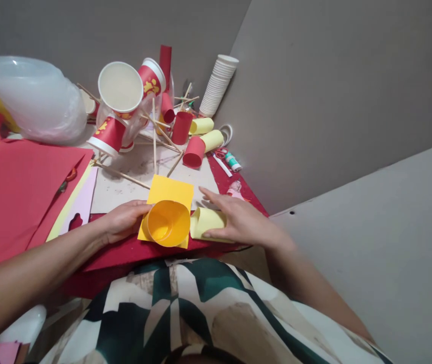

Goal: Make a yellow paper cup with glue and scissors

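Observation:
A sheet of orange-yellow paper (171,191) lies at the near edge of the table, its near end curled up into a tube (166,223). My left hand (124,220) rests against the left side of that curl, fingers closed around it. My right hand (234,218) lies with fingers stretched out over a pale yellow paper roll (205,222) just right of the curl, thumb pressing on it.
Red paper sheets (18,192) cover the left. Behind stand red-and-white paper cups (122,96), wooden skewers (154,136), red paper tubes (193,151) and pale yellow ones (211,139), a stack of white cups (219,83), scissors (221,151), a glue stick (233,162), a plastic bag (34,101). A grey wall is on the right.

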The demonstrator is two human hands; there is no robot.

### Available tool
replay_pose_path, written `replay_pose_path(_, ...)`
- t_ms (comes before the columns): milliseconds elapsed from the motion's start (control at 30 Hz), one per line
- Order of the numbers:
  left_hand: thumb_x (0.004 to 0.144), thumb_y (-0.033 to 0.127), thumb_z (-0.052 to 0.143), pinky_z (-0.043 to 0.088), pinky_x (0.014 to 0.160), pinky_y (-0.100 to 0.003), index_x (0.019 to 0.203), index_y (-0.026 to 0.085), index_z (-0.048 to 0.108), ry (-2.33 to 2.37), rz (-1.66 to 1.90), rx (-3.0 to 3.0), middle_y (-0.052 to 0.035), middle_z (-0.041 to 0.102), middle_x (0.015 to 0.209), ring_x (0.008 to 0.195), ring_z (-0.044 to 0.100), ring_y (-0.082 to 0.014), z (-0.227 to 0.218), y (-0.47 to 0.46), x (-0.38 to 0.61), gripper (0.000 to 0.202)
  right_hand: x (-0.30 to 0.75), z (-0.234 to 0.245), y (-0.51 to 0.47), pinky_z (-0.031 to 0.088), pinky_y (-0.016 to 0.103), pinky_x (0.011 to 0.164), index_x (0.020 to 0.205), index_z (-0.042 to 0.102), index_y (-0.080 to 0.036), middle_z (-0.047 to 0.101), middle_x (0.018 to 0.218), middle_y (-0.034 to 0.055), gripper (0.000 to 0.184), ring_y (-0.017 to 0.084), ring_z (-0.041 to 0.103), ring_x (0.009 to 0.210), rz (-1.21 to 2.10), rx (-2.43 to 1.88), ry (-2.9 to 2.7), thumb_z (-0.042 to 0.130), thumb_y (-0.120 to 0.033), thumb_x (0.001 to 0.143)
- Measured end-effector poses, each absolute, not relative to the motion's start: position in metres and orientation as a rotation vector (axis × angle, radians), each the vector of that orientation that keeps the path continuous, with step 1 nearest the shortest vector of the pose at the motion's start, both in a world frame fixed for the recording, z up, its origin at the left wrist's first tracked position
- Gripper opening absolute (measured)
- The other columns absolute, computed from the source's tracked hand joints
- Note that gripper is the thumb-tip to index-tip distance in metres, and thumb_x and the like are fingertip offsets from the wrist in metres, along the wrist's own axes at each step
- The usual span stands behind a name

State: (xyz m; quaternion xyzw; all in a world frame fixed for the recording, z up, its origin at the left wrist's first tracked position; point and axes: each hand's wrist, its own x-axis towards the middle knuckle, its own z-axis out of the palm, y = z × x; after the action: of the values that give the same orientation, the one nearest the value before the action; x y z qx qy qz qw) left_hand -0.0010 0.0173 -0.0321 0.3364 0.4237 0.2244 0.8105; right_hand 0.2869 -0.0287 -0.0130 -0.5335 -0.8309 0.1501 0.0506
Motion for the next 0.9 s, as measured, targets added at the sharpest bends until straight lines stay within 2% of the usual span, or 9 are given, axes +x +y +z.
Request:
replay_pose_path(67,0.076,0.009,0.072,0.054,0.065,-0.023,0.078,0.008,0.077,0.898,0.481,0.714,-0.0087,0.077,0.079,0.066,0.068,-0.0167,-0.031,0.017,-0.001,0.005,0.282,-0.016,-0.031,0.053,0.056,0.098,0.164,0.025,-0.021,0.062,0.142,0.0199,0.099,0.04,0.065,0.121,0.465,-1.619,-2.597,0.066,-0.063,0.085)
replay_pose_path(267,0.079,0.012,0.072,0.055,0.062,-0.021,0.081,0.008,0.078,0.887,0.489,0.701,-0.0099,0.078,0.081,0.067,0.07,-0.0167,-0.03,0.017,-0.003,0.007,0.301,-0.015,-0.025,0.058,0.051,0.088,0.164,0.024,-0.029,0.064,0.142,0.013,0.086,0.035,0.071,0.108,0.537,-1.705,-2.498,0.062,-0.054,0.09)
replay_pose_path(400,0.079,0.013,0.074,0.057,0.066,-0.022,0.088,0.007,0.078,0.876,0.474,0.7,-0.0119,0.079,0.088,0.072,0.072,-0.0178,-0.035,0.019,-0.005,0.012,0.323,0.007,-0.002,0.058,0.051,0.095,0.161,0.029,-0.035,0.058,0.15,0.0072,0.085,0.035,0.068,0.118,0.388,-1.647,-2.29,0.066,-0.055,0.087)
replay_pose_path(533,0.08,0.015,0.073,0.057,0.068,-0.022,0.092,0.007,0.078,0.865,0.463,0.705,-0.0124,0.08,0.094,0.076,0.073,-0.0182,-0.038,0.019,-0.006,0.015,0.335,0.035,0.058,0.044,0.053,0.115,0.151,0.048,-0.028,0.054,0.153,0.0083,0.082,0.036,0.053,0.139,0.152,-1.546,-2.005,0.075,-0.054,0.078)
replay_pose_path(600,0.08,0.017,0.075,0.057,0.068,-0.022,0.09,0.008,0.078,0.852,0.475,0.712,-0.0117,0.08,0.093,0.075,0.072,-0.0177,-0.039,0.019,-0.006,0.014,0.34,0.045,0.102,0.047,0.054,0.111,0.145,0.054,-0.025,0.059,0.147,0.0103,0.083,0.037,0.059,0.131,0.163,-1.507,-1.827,0.083,-0.047,0.07)
replay_pose_path(667,0.077,0.021,0.079,0.056,0.067,-0.022,0.088,0.008,0.078,0.836,0.487,0.717,-0.0117,0.08,0.091,0.074,0.072,-0.0179,-0.041,0.018,-0.007,0.017,0.343,0.052,0.148,0.057,0.051,0.095,0.14,0.057,-0.023,0.072,0.126,0.0092,0.081,0.032,0.07,0.108,0.325,-1.518,-1.592,0.086,-0.035,0.066)
replay_pose_path(767,0.072,0.029,0.085,0.056,0.07,-0.023,0.092,0.008,0.077,0.812,0.498,0.715,-0.0138,0.079,0.096,0.079,0.072,-0.02,-0.048,0.019,-0.009,0.03,0.347,0.057,0.21,0.061,0.045,0.084,0.132,0.059,-0.017,0.074,0.113,0.0098,0.062,0.027,0.071,0.097,0.315,-1.563,-1.491,0.081,-0.03,0.075)
replay_pose_path(833,0.072,0.032,0.085,0.055,0.072,-0.024,0.094,0.008,0.077,0.803,0.5,0.713,-0.0149,0.079,0.1,0.082,0.073,-0.0209,-0.053,0.019,-0.01,0.034,0.347,0.058,0.244,0.06,0.044,0.087,0.128,0.061,-0.013,0.071,0.117,0.0121,0.053,0.026,0.07,0.101,0.269,-1.596,-1.426,0.08,-0.025,0.08)
replay_pose_path(900,0.073,0.033,0.084,0.054,0.068,-0.024,0.093,0.008,0.076,0.808,0.503,0.713,-0.0147,0.079,0.097,0.078,0.072,-0.0202,-0.056,0.019,-0.01,0.033,0.343,0.055,0.272,0.059,0.045,0.091,0.128,0.06,-0.015,0.066,0.125,0.0111,0.041,0.024,0.067,0.107,0.223,-1.606,-1.376,0.071,-0.031,0.092)
